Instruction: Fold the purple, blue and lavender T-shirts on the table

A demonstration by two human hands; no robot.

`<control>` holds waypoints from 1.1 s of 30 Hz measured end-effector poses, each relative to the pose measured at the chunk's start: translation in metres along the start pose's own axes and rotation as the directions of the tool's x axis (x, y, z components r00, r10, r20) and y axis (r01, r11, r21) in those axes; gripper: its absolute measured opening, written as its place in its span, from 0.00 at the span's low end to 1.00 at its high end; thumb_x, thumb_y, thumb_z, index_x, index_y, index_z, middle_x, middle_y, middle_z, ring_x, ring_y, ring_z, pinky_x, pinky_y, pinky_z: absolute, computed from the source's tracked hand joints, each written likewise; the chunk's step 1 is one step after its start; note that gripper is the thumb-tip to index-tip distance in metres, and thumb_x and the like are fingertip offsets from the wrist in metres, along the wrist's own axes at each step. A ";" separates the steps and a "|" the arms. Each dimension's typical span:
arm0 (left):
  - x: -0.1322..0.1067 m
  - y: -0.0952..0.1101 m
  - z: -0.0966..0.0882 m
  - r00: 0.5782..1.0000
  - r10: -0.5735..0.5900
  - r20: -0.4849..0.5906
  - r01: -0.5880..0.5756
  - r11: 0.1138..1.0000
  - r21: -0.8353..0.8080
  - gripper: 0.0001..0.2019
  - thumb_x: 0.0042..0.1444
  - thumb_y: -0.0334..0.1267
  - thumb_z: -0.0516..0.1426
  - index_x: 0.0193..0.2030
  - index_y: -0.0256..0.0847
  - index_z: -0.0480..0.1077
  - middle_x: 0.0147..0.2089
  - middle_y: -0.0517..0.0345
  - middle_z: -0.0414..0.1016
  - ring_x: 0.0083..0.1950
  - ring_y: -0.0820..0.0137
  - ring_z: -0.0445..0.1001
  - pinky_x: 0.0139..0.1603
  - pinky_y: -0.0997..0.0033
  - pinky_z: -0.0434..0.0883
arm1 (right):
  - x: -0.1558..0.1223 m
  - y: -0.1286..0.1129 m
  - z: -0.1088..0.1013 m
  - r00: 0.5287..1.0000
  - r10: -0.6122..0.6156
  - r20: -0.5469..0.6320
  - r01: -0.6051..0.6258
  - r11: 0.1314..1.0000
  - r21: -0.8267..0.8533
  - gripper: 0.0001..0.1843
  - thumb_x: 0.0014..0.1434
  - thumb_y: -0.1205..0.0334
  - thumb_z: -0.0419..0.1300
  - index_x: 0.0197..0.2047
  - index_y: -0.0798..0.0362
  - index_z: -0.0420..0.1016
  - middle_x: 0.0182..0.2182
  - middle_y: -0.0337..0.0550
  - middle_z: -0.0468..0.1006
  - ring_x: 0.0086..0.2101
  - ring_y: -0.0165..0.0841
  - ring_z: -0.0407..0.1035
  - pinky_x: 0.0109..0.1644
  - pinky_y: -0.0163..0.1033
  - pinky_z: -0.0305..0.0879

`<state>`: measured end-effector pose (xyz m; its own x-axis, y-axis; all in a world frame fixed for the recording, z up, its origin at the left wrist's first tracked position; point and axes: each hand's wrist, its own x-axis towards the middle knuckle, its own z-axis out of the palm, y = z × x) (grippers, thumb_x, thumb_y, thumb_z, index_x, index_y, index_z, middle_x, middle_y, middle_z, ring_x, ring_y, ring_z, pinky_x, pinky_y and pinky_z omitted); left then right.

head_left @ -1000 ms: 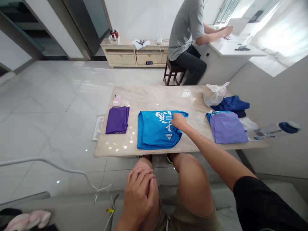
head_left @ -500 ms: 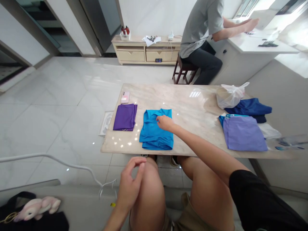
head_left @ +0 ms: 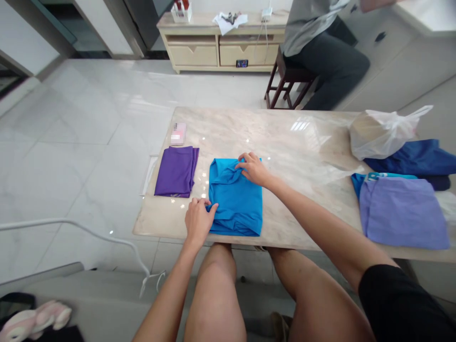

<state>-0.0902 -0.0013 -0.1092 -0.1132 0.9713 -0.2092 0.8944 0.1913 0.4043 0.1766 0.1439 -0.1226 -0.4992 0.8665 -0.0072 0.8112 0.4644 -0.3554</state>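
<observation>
A folded bright blue shirt lies near the front edge of the beige marble table. My left hand rests at its near left edge, thumb and fingers pinching the fabric. My right hand presses on the shirt's far right corner, fingers curled into the cloth. A folded purple shirt lies just left of the blue one.
A pink phone lies behind the purple shirt. At the right are a lavender folded shirt, a dark blue garment and a white plastic bag. A person sits on a stool beyond the table. A wooden cabinet stands at the back.
My left hand rose from my knee to the blue shirt's near left edge. The shirt went from wide with white print showing to a narrower fold. The camera tilted down and closer.
</observation>
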 end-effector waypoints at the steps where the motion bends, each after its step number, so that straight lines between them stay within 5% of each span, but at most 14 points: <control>1: -0.001 0.002 -0.002 1.000 0.027 0.006 -0.027 0.999 -0.035 0.11 0.68 0.49 0.61 0.41 0.45 0.77 0.50 0.44 0.79 0.56 0.49 0.79 0.53 0.56 0.76 | 0.005 0.005 -0.003 1.000 0.015 -0.019 -0.014 0.999 0.036 0.17 0.71 0.68 0.57 0.57 0.51 0.84 0.62 0.55 0.76 0.60 0.50 0.64 0.67 0.54 0.59; 6: -0.020 0.009 -0.014 0.991 0.046 0.123 0.015 0.892 -0.451 0.10 0.69 0.47 0.58 0.38 0.46 0.69 0.33 0.59 0.77 0.36 0.64 0.77 0.39 0.67 0.70 | 0.055 0.011 -0.024 1.000 -0.005 -0.013 0.008 0.969 0.247 0.14 0.75 0.57 0.58 0.52 0.57 0.81 0.45 0.47 0.83 0.48 0.41 0.73 0.61 0.47 0.63; 9: -0.029 -0.001 -0.016 0.970 0.037 0.240 0.133 0.744 -0.655 0.15 0.67 0.55 0.59 0.41 0.46 0.67 0.25 0.66 0.70 0.26 0.71 0.69 0.29 0.73 0.62 | 0.091 -0.007 -0.028 0.999 -0.017 -0.040 0.029 0.947 0.318 0.15 0.75 0.56 0.59 0.55 0.58 0.79 0.48 0.48 0.83 0.48 0.39 0.74 0.57 0.42 0.66; 12: -0.028 -0.029 -0.007 0.979 -0.057 0.194 0.175 0.719 -0.672 0.19 0.61 0.55 0.64 0.47 0.45 0.67 0.30 0.64 0.76 0.31 0.69 0.75 0.32 0.72 0.67 | 0.094 -0.033 -0.028 0.994 0.061 -0.087 -0.040 0.973 0.229 0.16 0.74 0.61 0.60 0.60 0.60 0.77 0.55 0.53 0.81 0.53 0.42 0.74 0.59 0.44 0.67; 15: -0.022 -0.060 0.010 0.973 -0.149 0.175 0.226 0.759 -0.611 0.22 0.58 0.52 0.65 0.53 0.45 0.66 0.37 0.58 0.82 0.35 0.63 0.83 0.40 0.65 0.75 | 0.043 -0.055 -0.033 0.992 0.082 -0.093 -0.069 0.988 0.140 0.15 0.75 0.63 0.57 0.60 0.58 0.77 0.56 0.54 0.81 0.54 0.43 0.75 0.59 0.43 0.67; 17: -0.019 -0.071 0.019 0.968 -0.150 0.202 0.241 0.785 -0.571 0.21 0.59 0.51 0.64 0.54 0.45 0.66 0.36 0.58 0.83 0.35 0.61 0.84 0.43 0.62 0.77 | -0.010 -0.065 -0.037 0.992 0.116 0.057 -0.123 0.985 0.125 0.12 0.76 0.59 0.57 0.52 0.55 0.80 0.49 0.50 0.84 0.49 0.42 0.77 0.53 0.40 0.68; 19: -0.017 -0.070 0.022 0.968 -0.138 0.210 0.235 0.794 -0.560 0.19 0.58 0.48 0.65 0.52 0.45 0.67 0.34 0.59 0.82 0.35 0.60 0.84 0.43 0.62 0.78 | -0.062 -0.074 -0.036 0.957 0.143 0.251 -0.175 0.978 0.111 0.16 0.76 0.48 0.61 0.46 0.52 0.81 0.44 0.49 0.85 0.46 0.42 0.78 0.49 0.38 0.68; 22: -0.016 -0.058 0.016 0.970 -0.124 0.211 0.229 0.769 -0.597 0.17 0.56 0.45 0.67 0.47 0.45 0.67 0.33 0.59 0.80 0.32 0.62 0.83 0.41 0.63 0.78 | -0.111 -0.088 -0.026 0.919 0.144 0.367 -0.173 0.984 0.046 0.21 0.68 0.42 0.70 0.52 0.50 0.81 0.48 0.51 0.85 0.51 0.45 0.78 0.49 0.38 0.69; 28: -0.037 -0.055 -0.005 0.984 -0.033 0.175 0.142 0.739 -0.658 0.19 0.56 0.45 0.66 0.51 0.43 0.68 0.36 0.59 0.82 0.33 0.63 0.84 0.39 0.64 0.79 | -0.138 -0.100 -0.027 0.885 0.113 0.451 -0.110 0.993 -0.034 0.11 0.66 0.67 0.67 0.50 0.49 0.84 0.51 0.50 0.86 0.52 0.45 0.80 0.54 0.39 0.71; 31: -0.051 -0.068 -0.007 0.986 -0.026 0.165 0.114 0.828 -0.549 0.18 0.56 0.41 0.66 0.51 0.44 0.69 0.35 0.58 0.83 0.36 0.60 0.85 0.42 0.62 0.79 | -0.152 -0.088 -0.037 0.847 0.063 0.528 -0.104 0.993 0.047 0.12 0.59 0.70 0.69 0.44 0.46 0.87 0.49 0.47 0.87 0.52 0.45 0.81 0.56 0.40 0.72; 33: -0.053 -0.072 -0.006 0.990 -0.043 0.137 0.100 0.892 -0.440 0.15 0.56 0.40 0.66 0.49 0.45 0.70 0.37 0.56 0.84 0.40 0.59 0.85 0.47 0.60 0.79 | -0.156 -0.072 -0.040 0.850 0.150 0.505 -0.233 0.967 0.105 0.09 0.57 0.69 0.71 0.41 0.47 0.88 0.47 0.48 0.87 0.51 0.46 0.81 0.57 0.41 0.73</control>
<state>-0.1513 -0.0657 -0.1223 -0.0911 0.9337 -0.3463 0.5966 0.3296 0.7317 0.2079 -0.0178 -0.0585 -0.4563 0.7136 -0.5316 0.8687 0.2280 -0.4397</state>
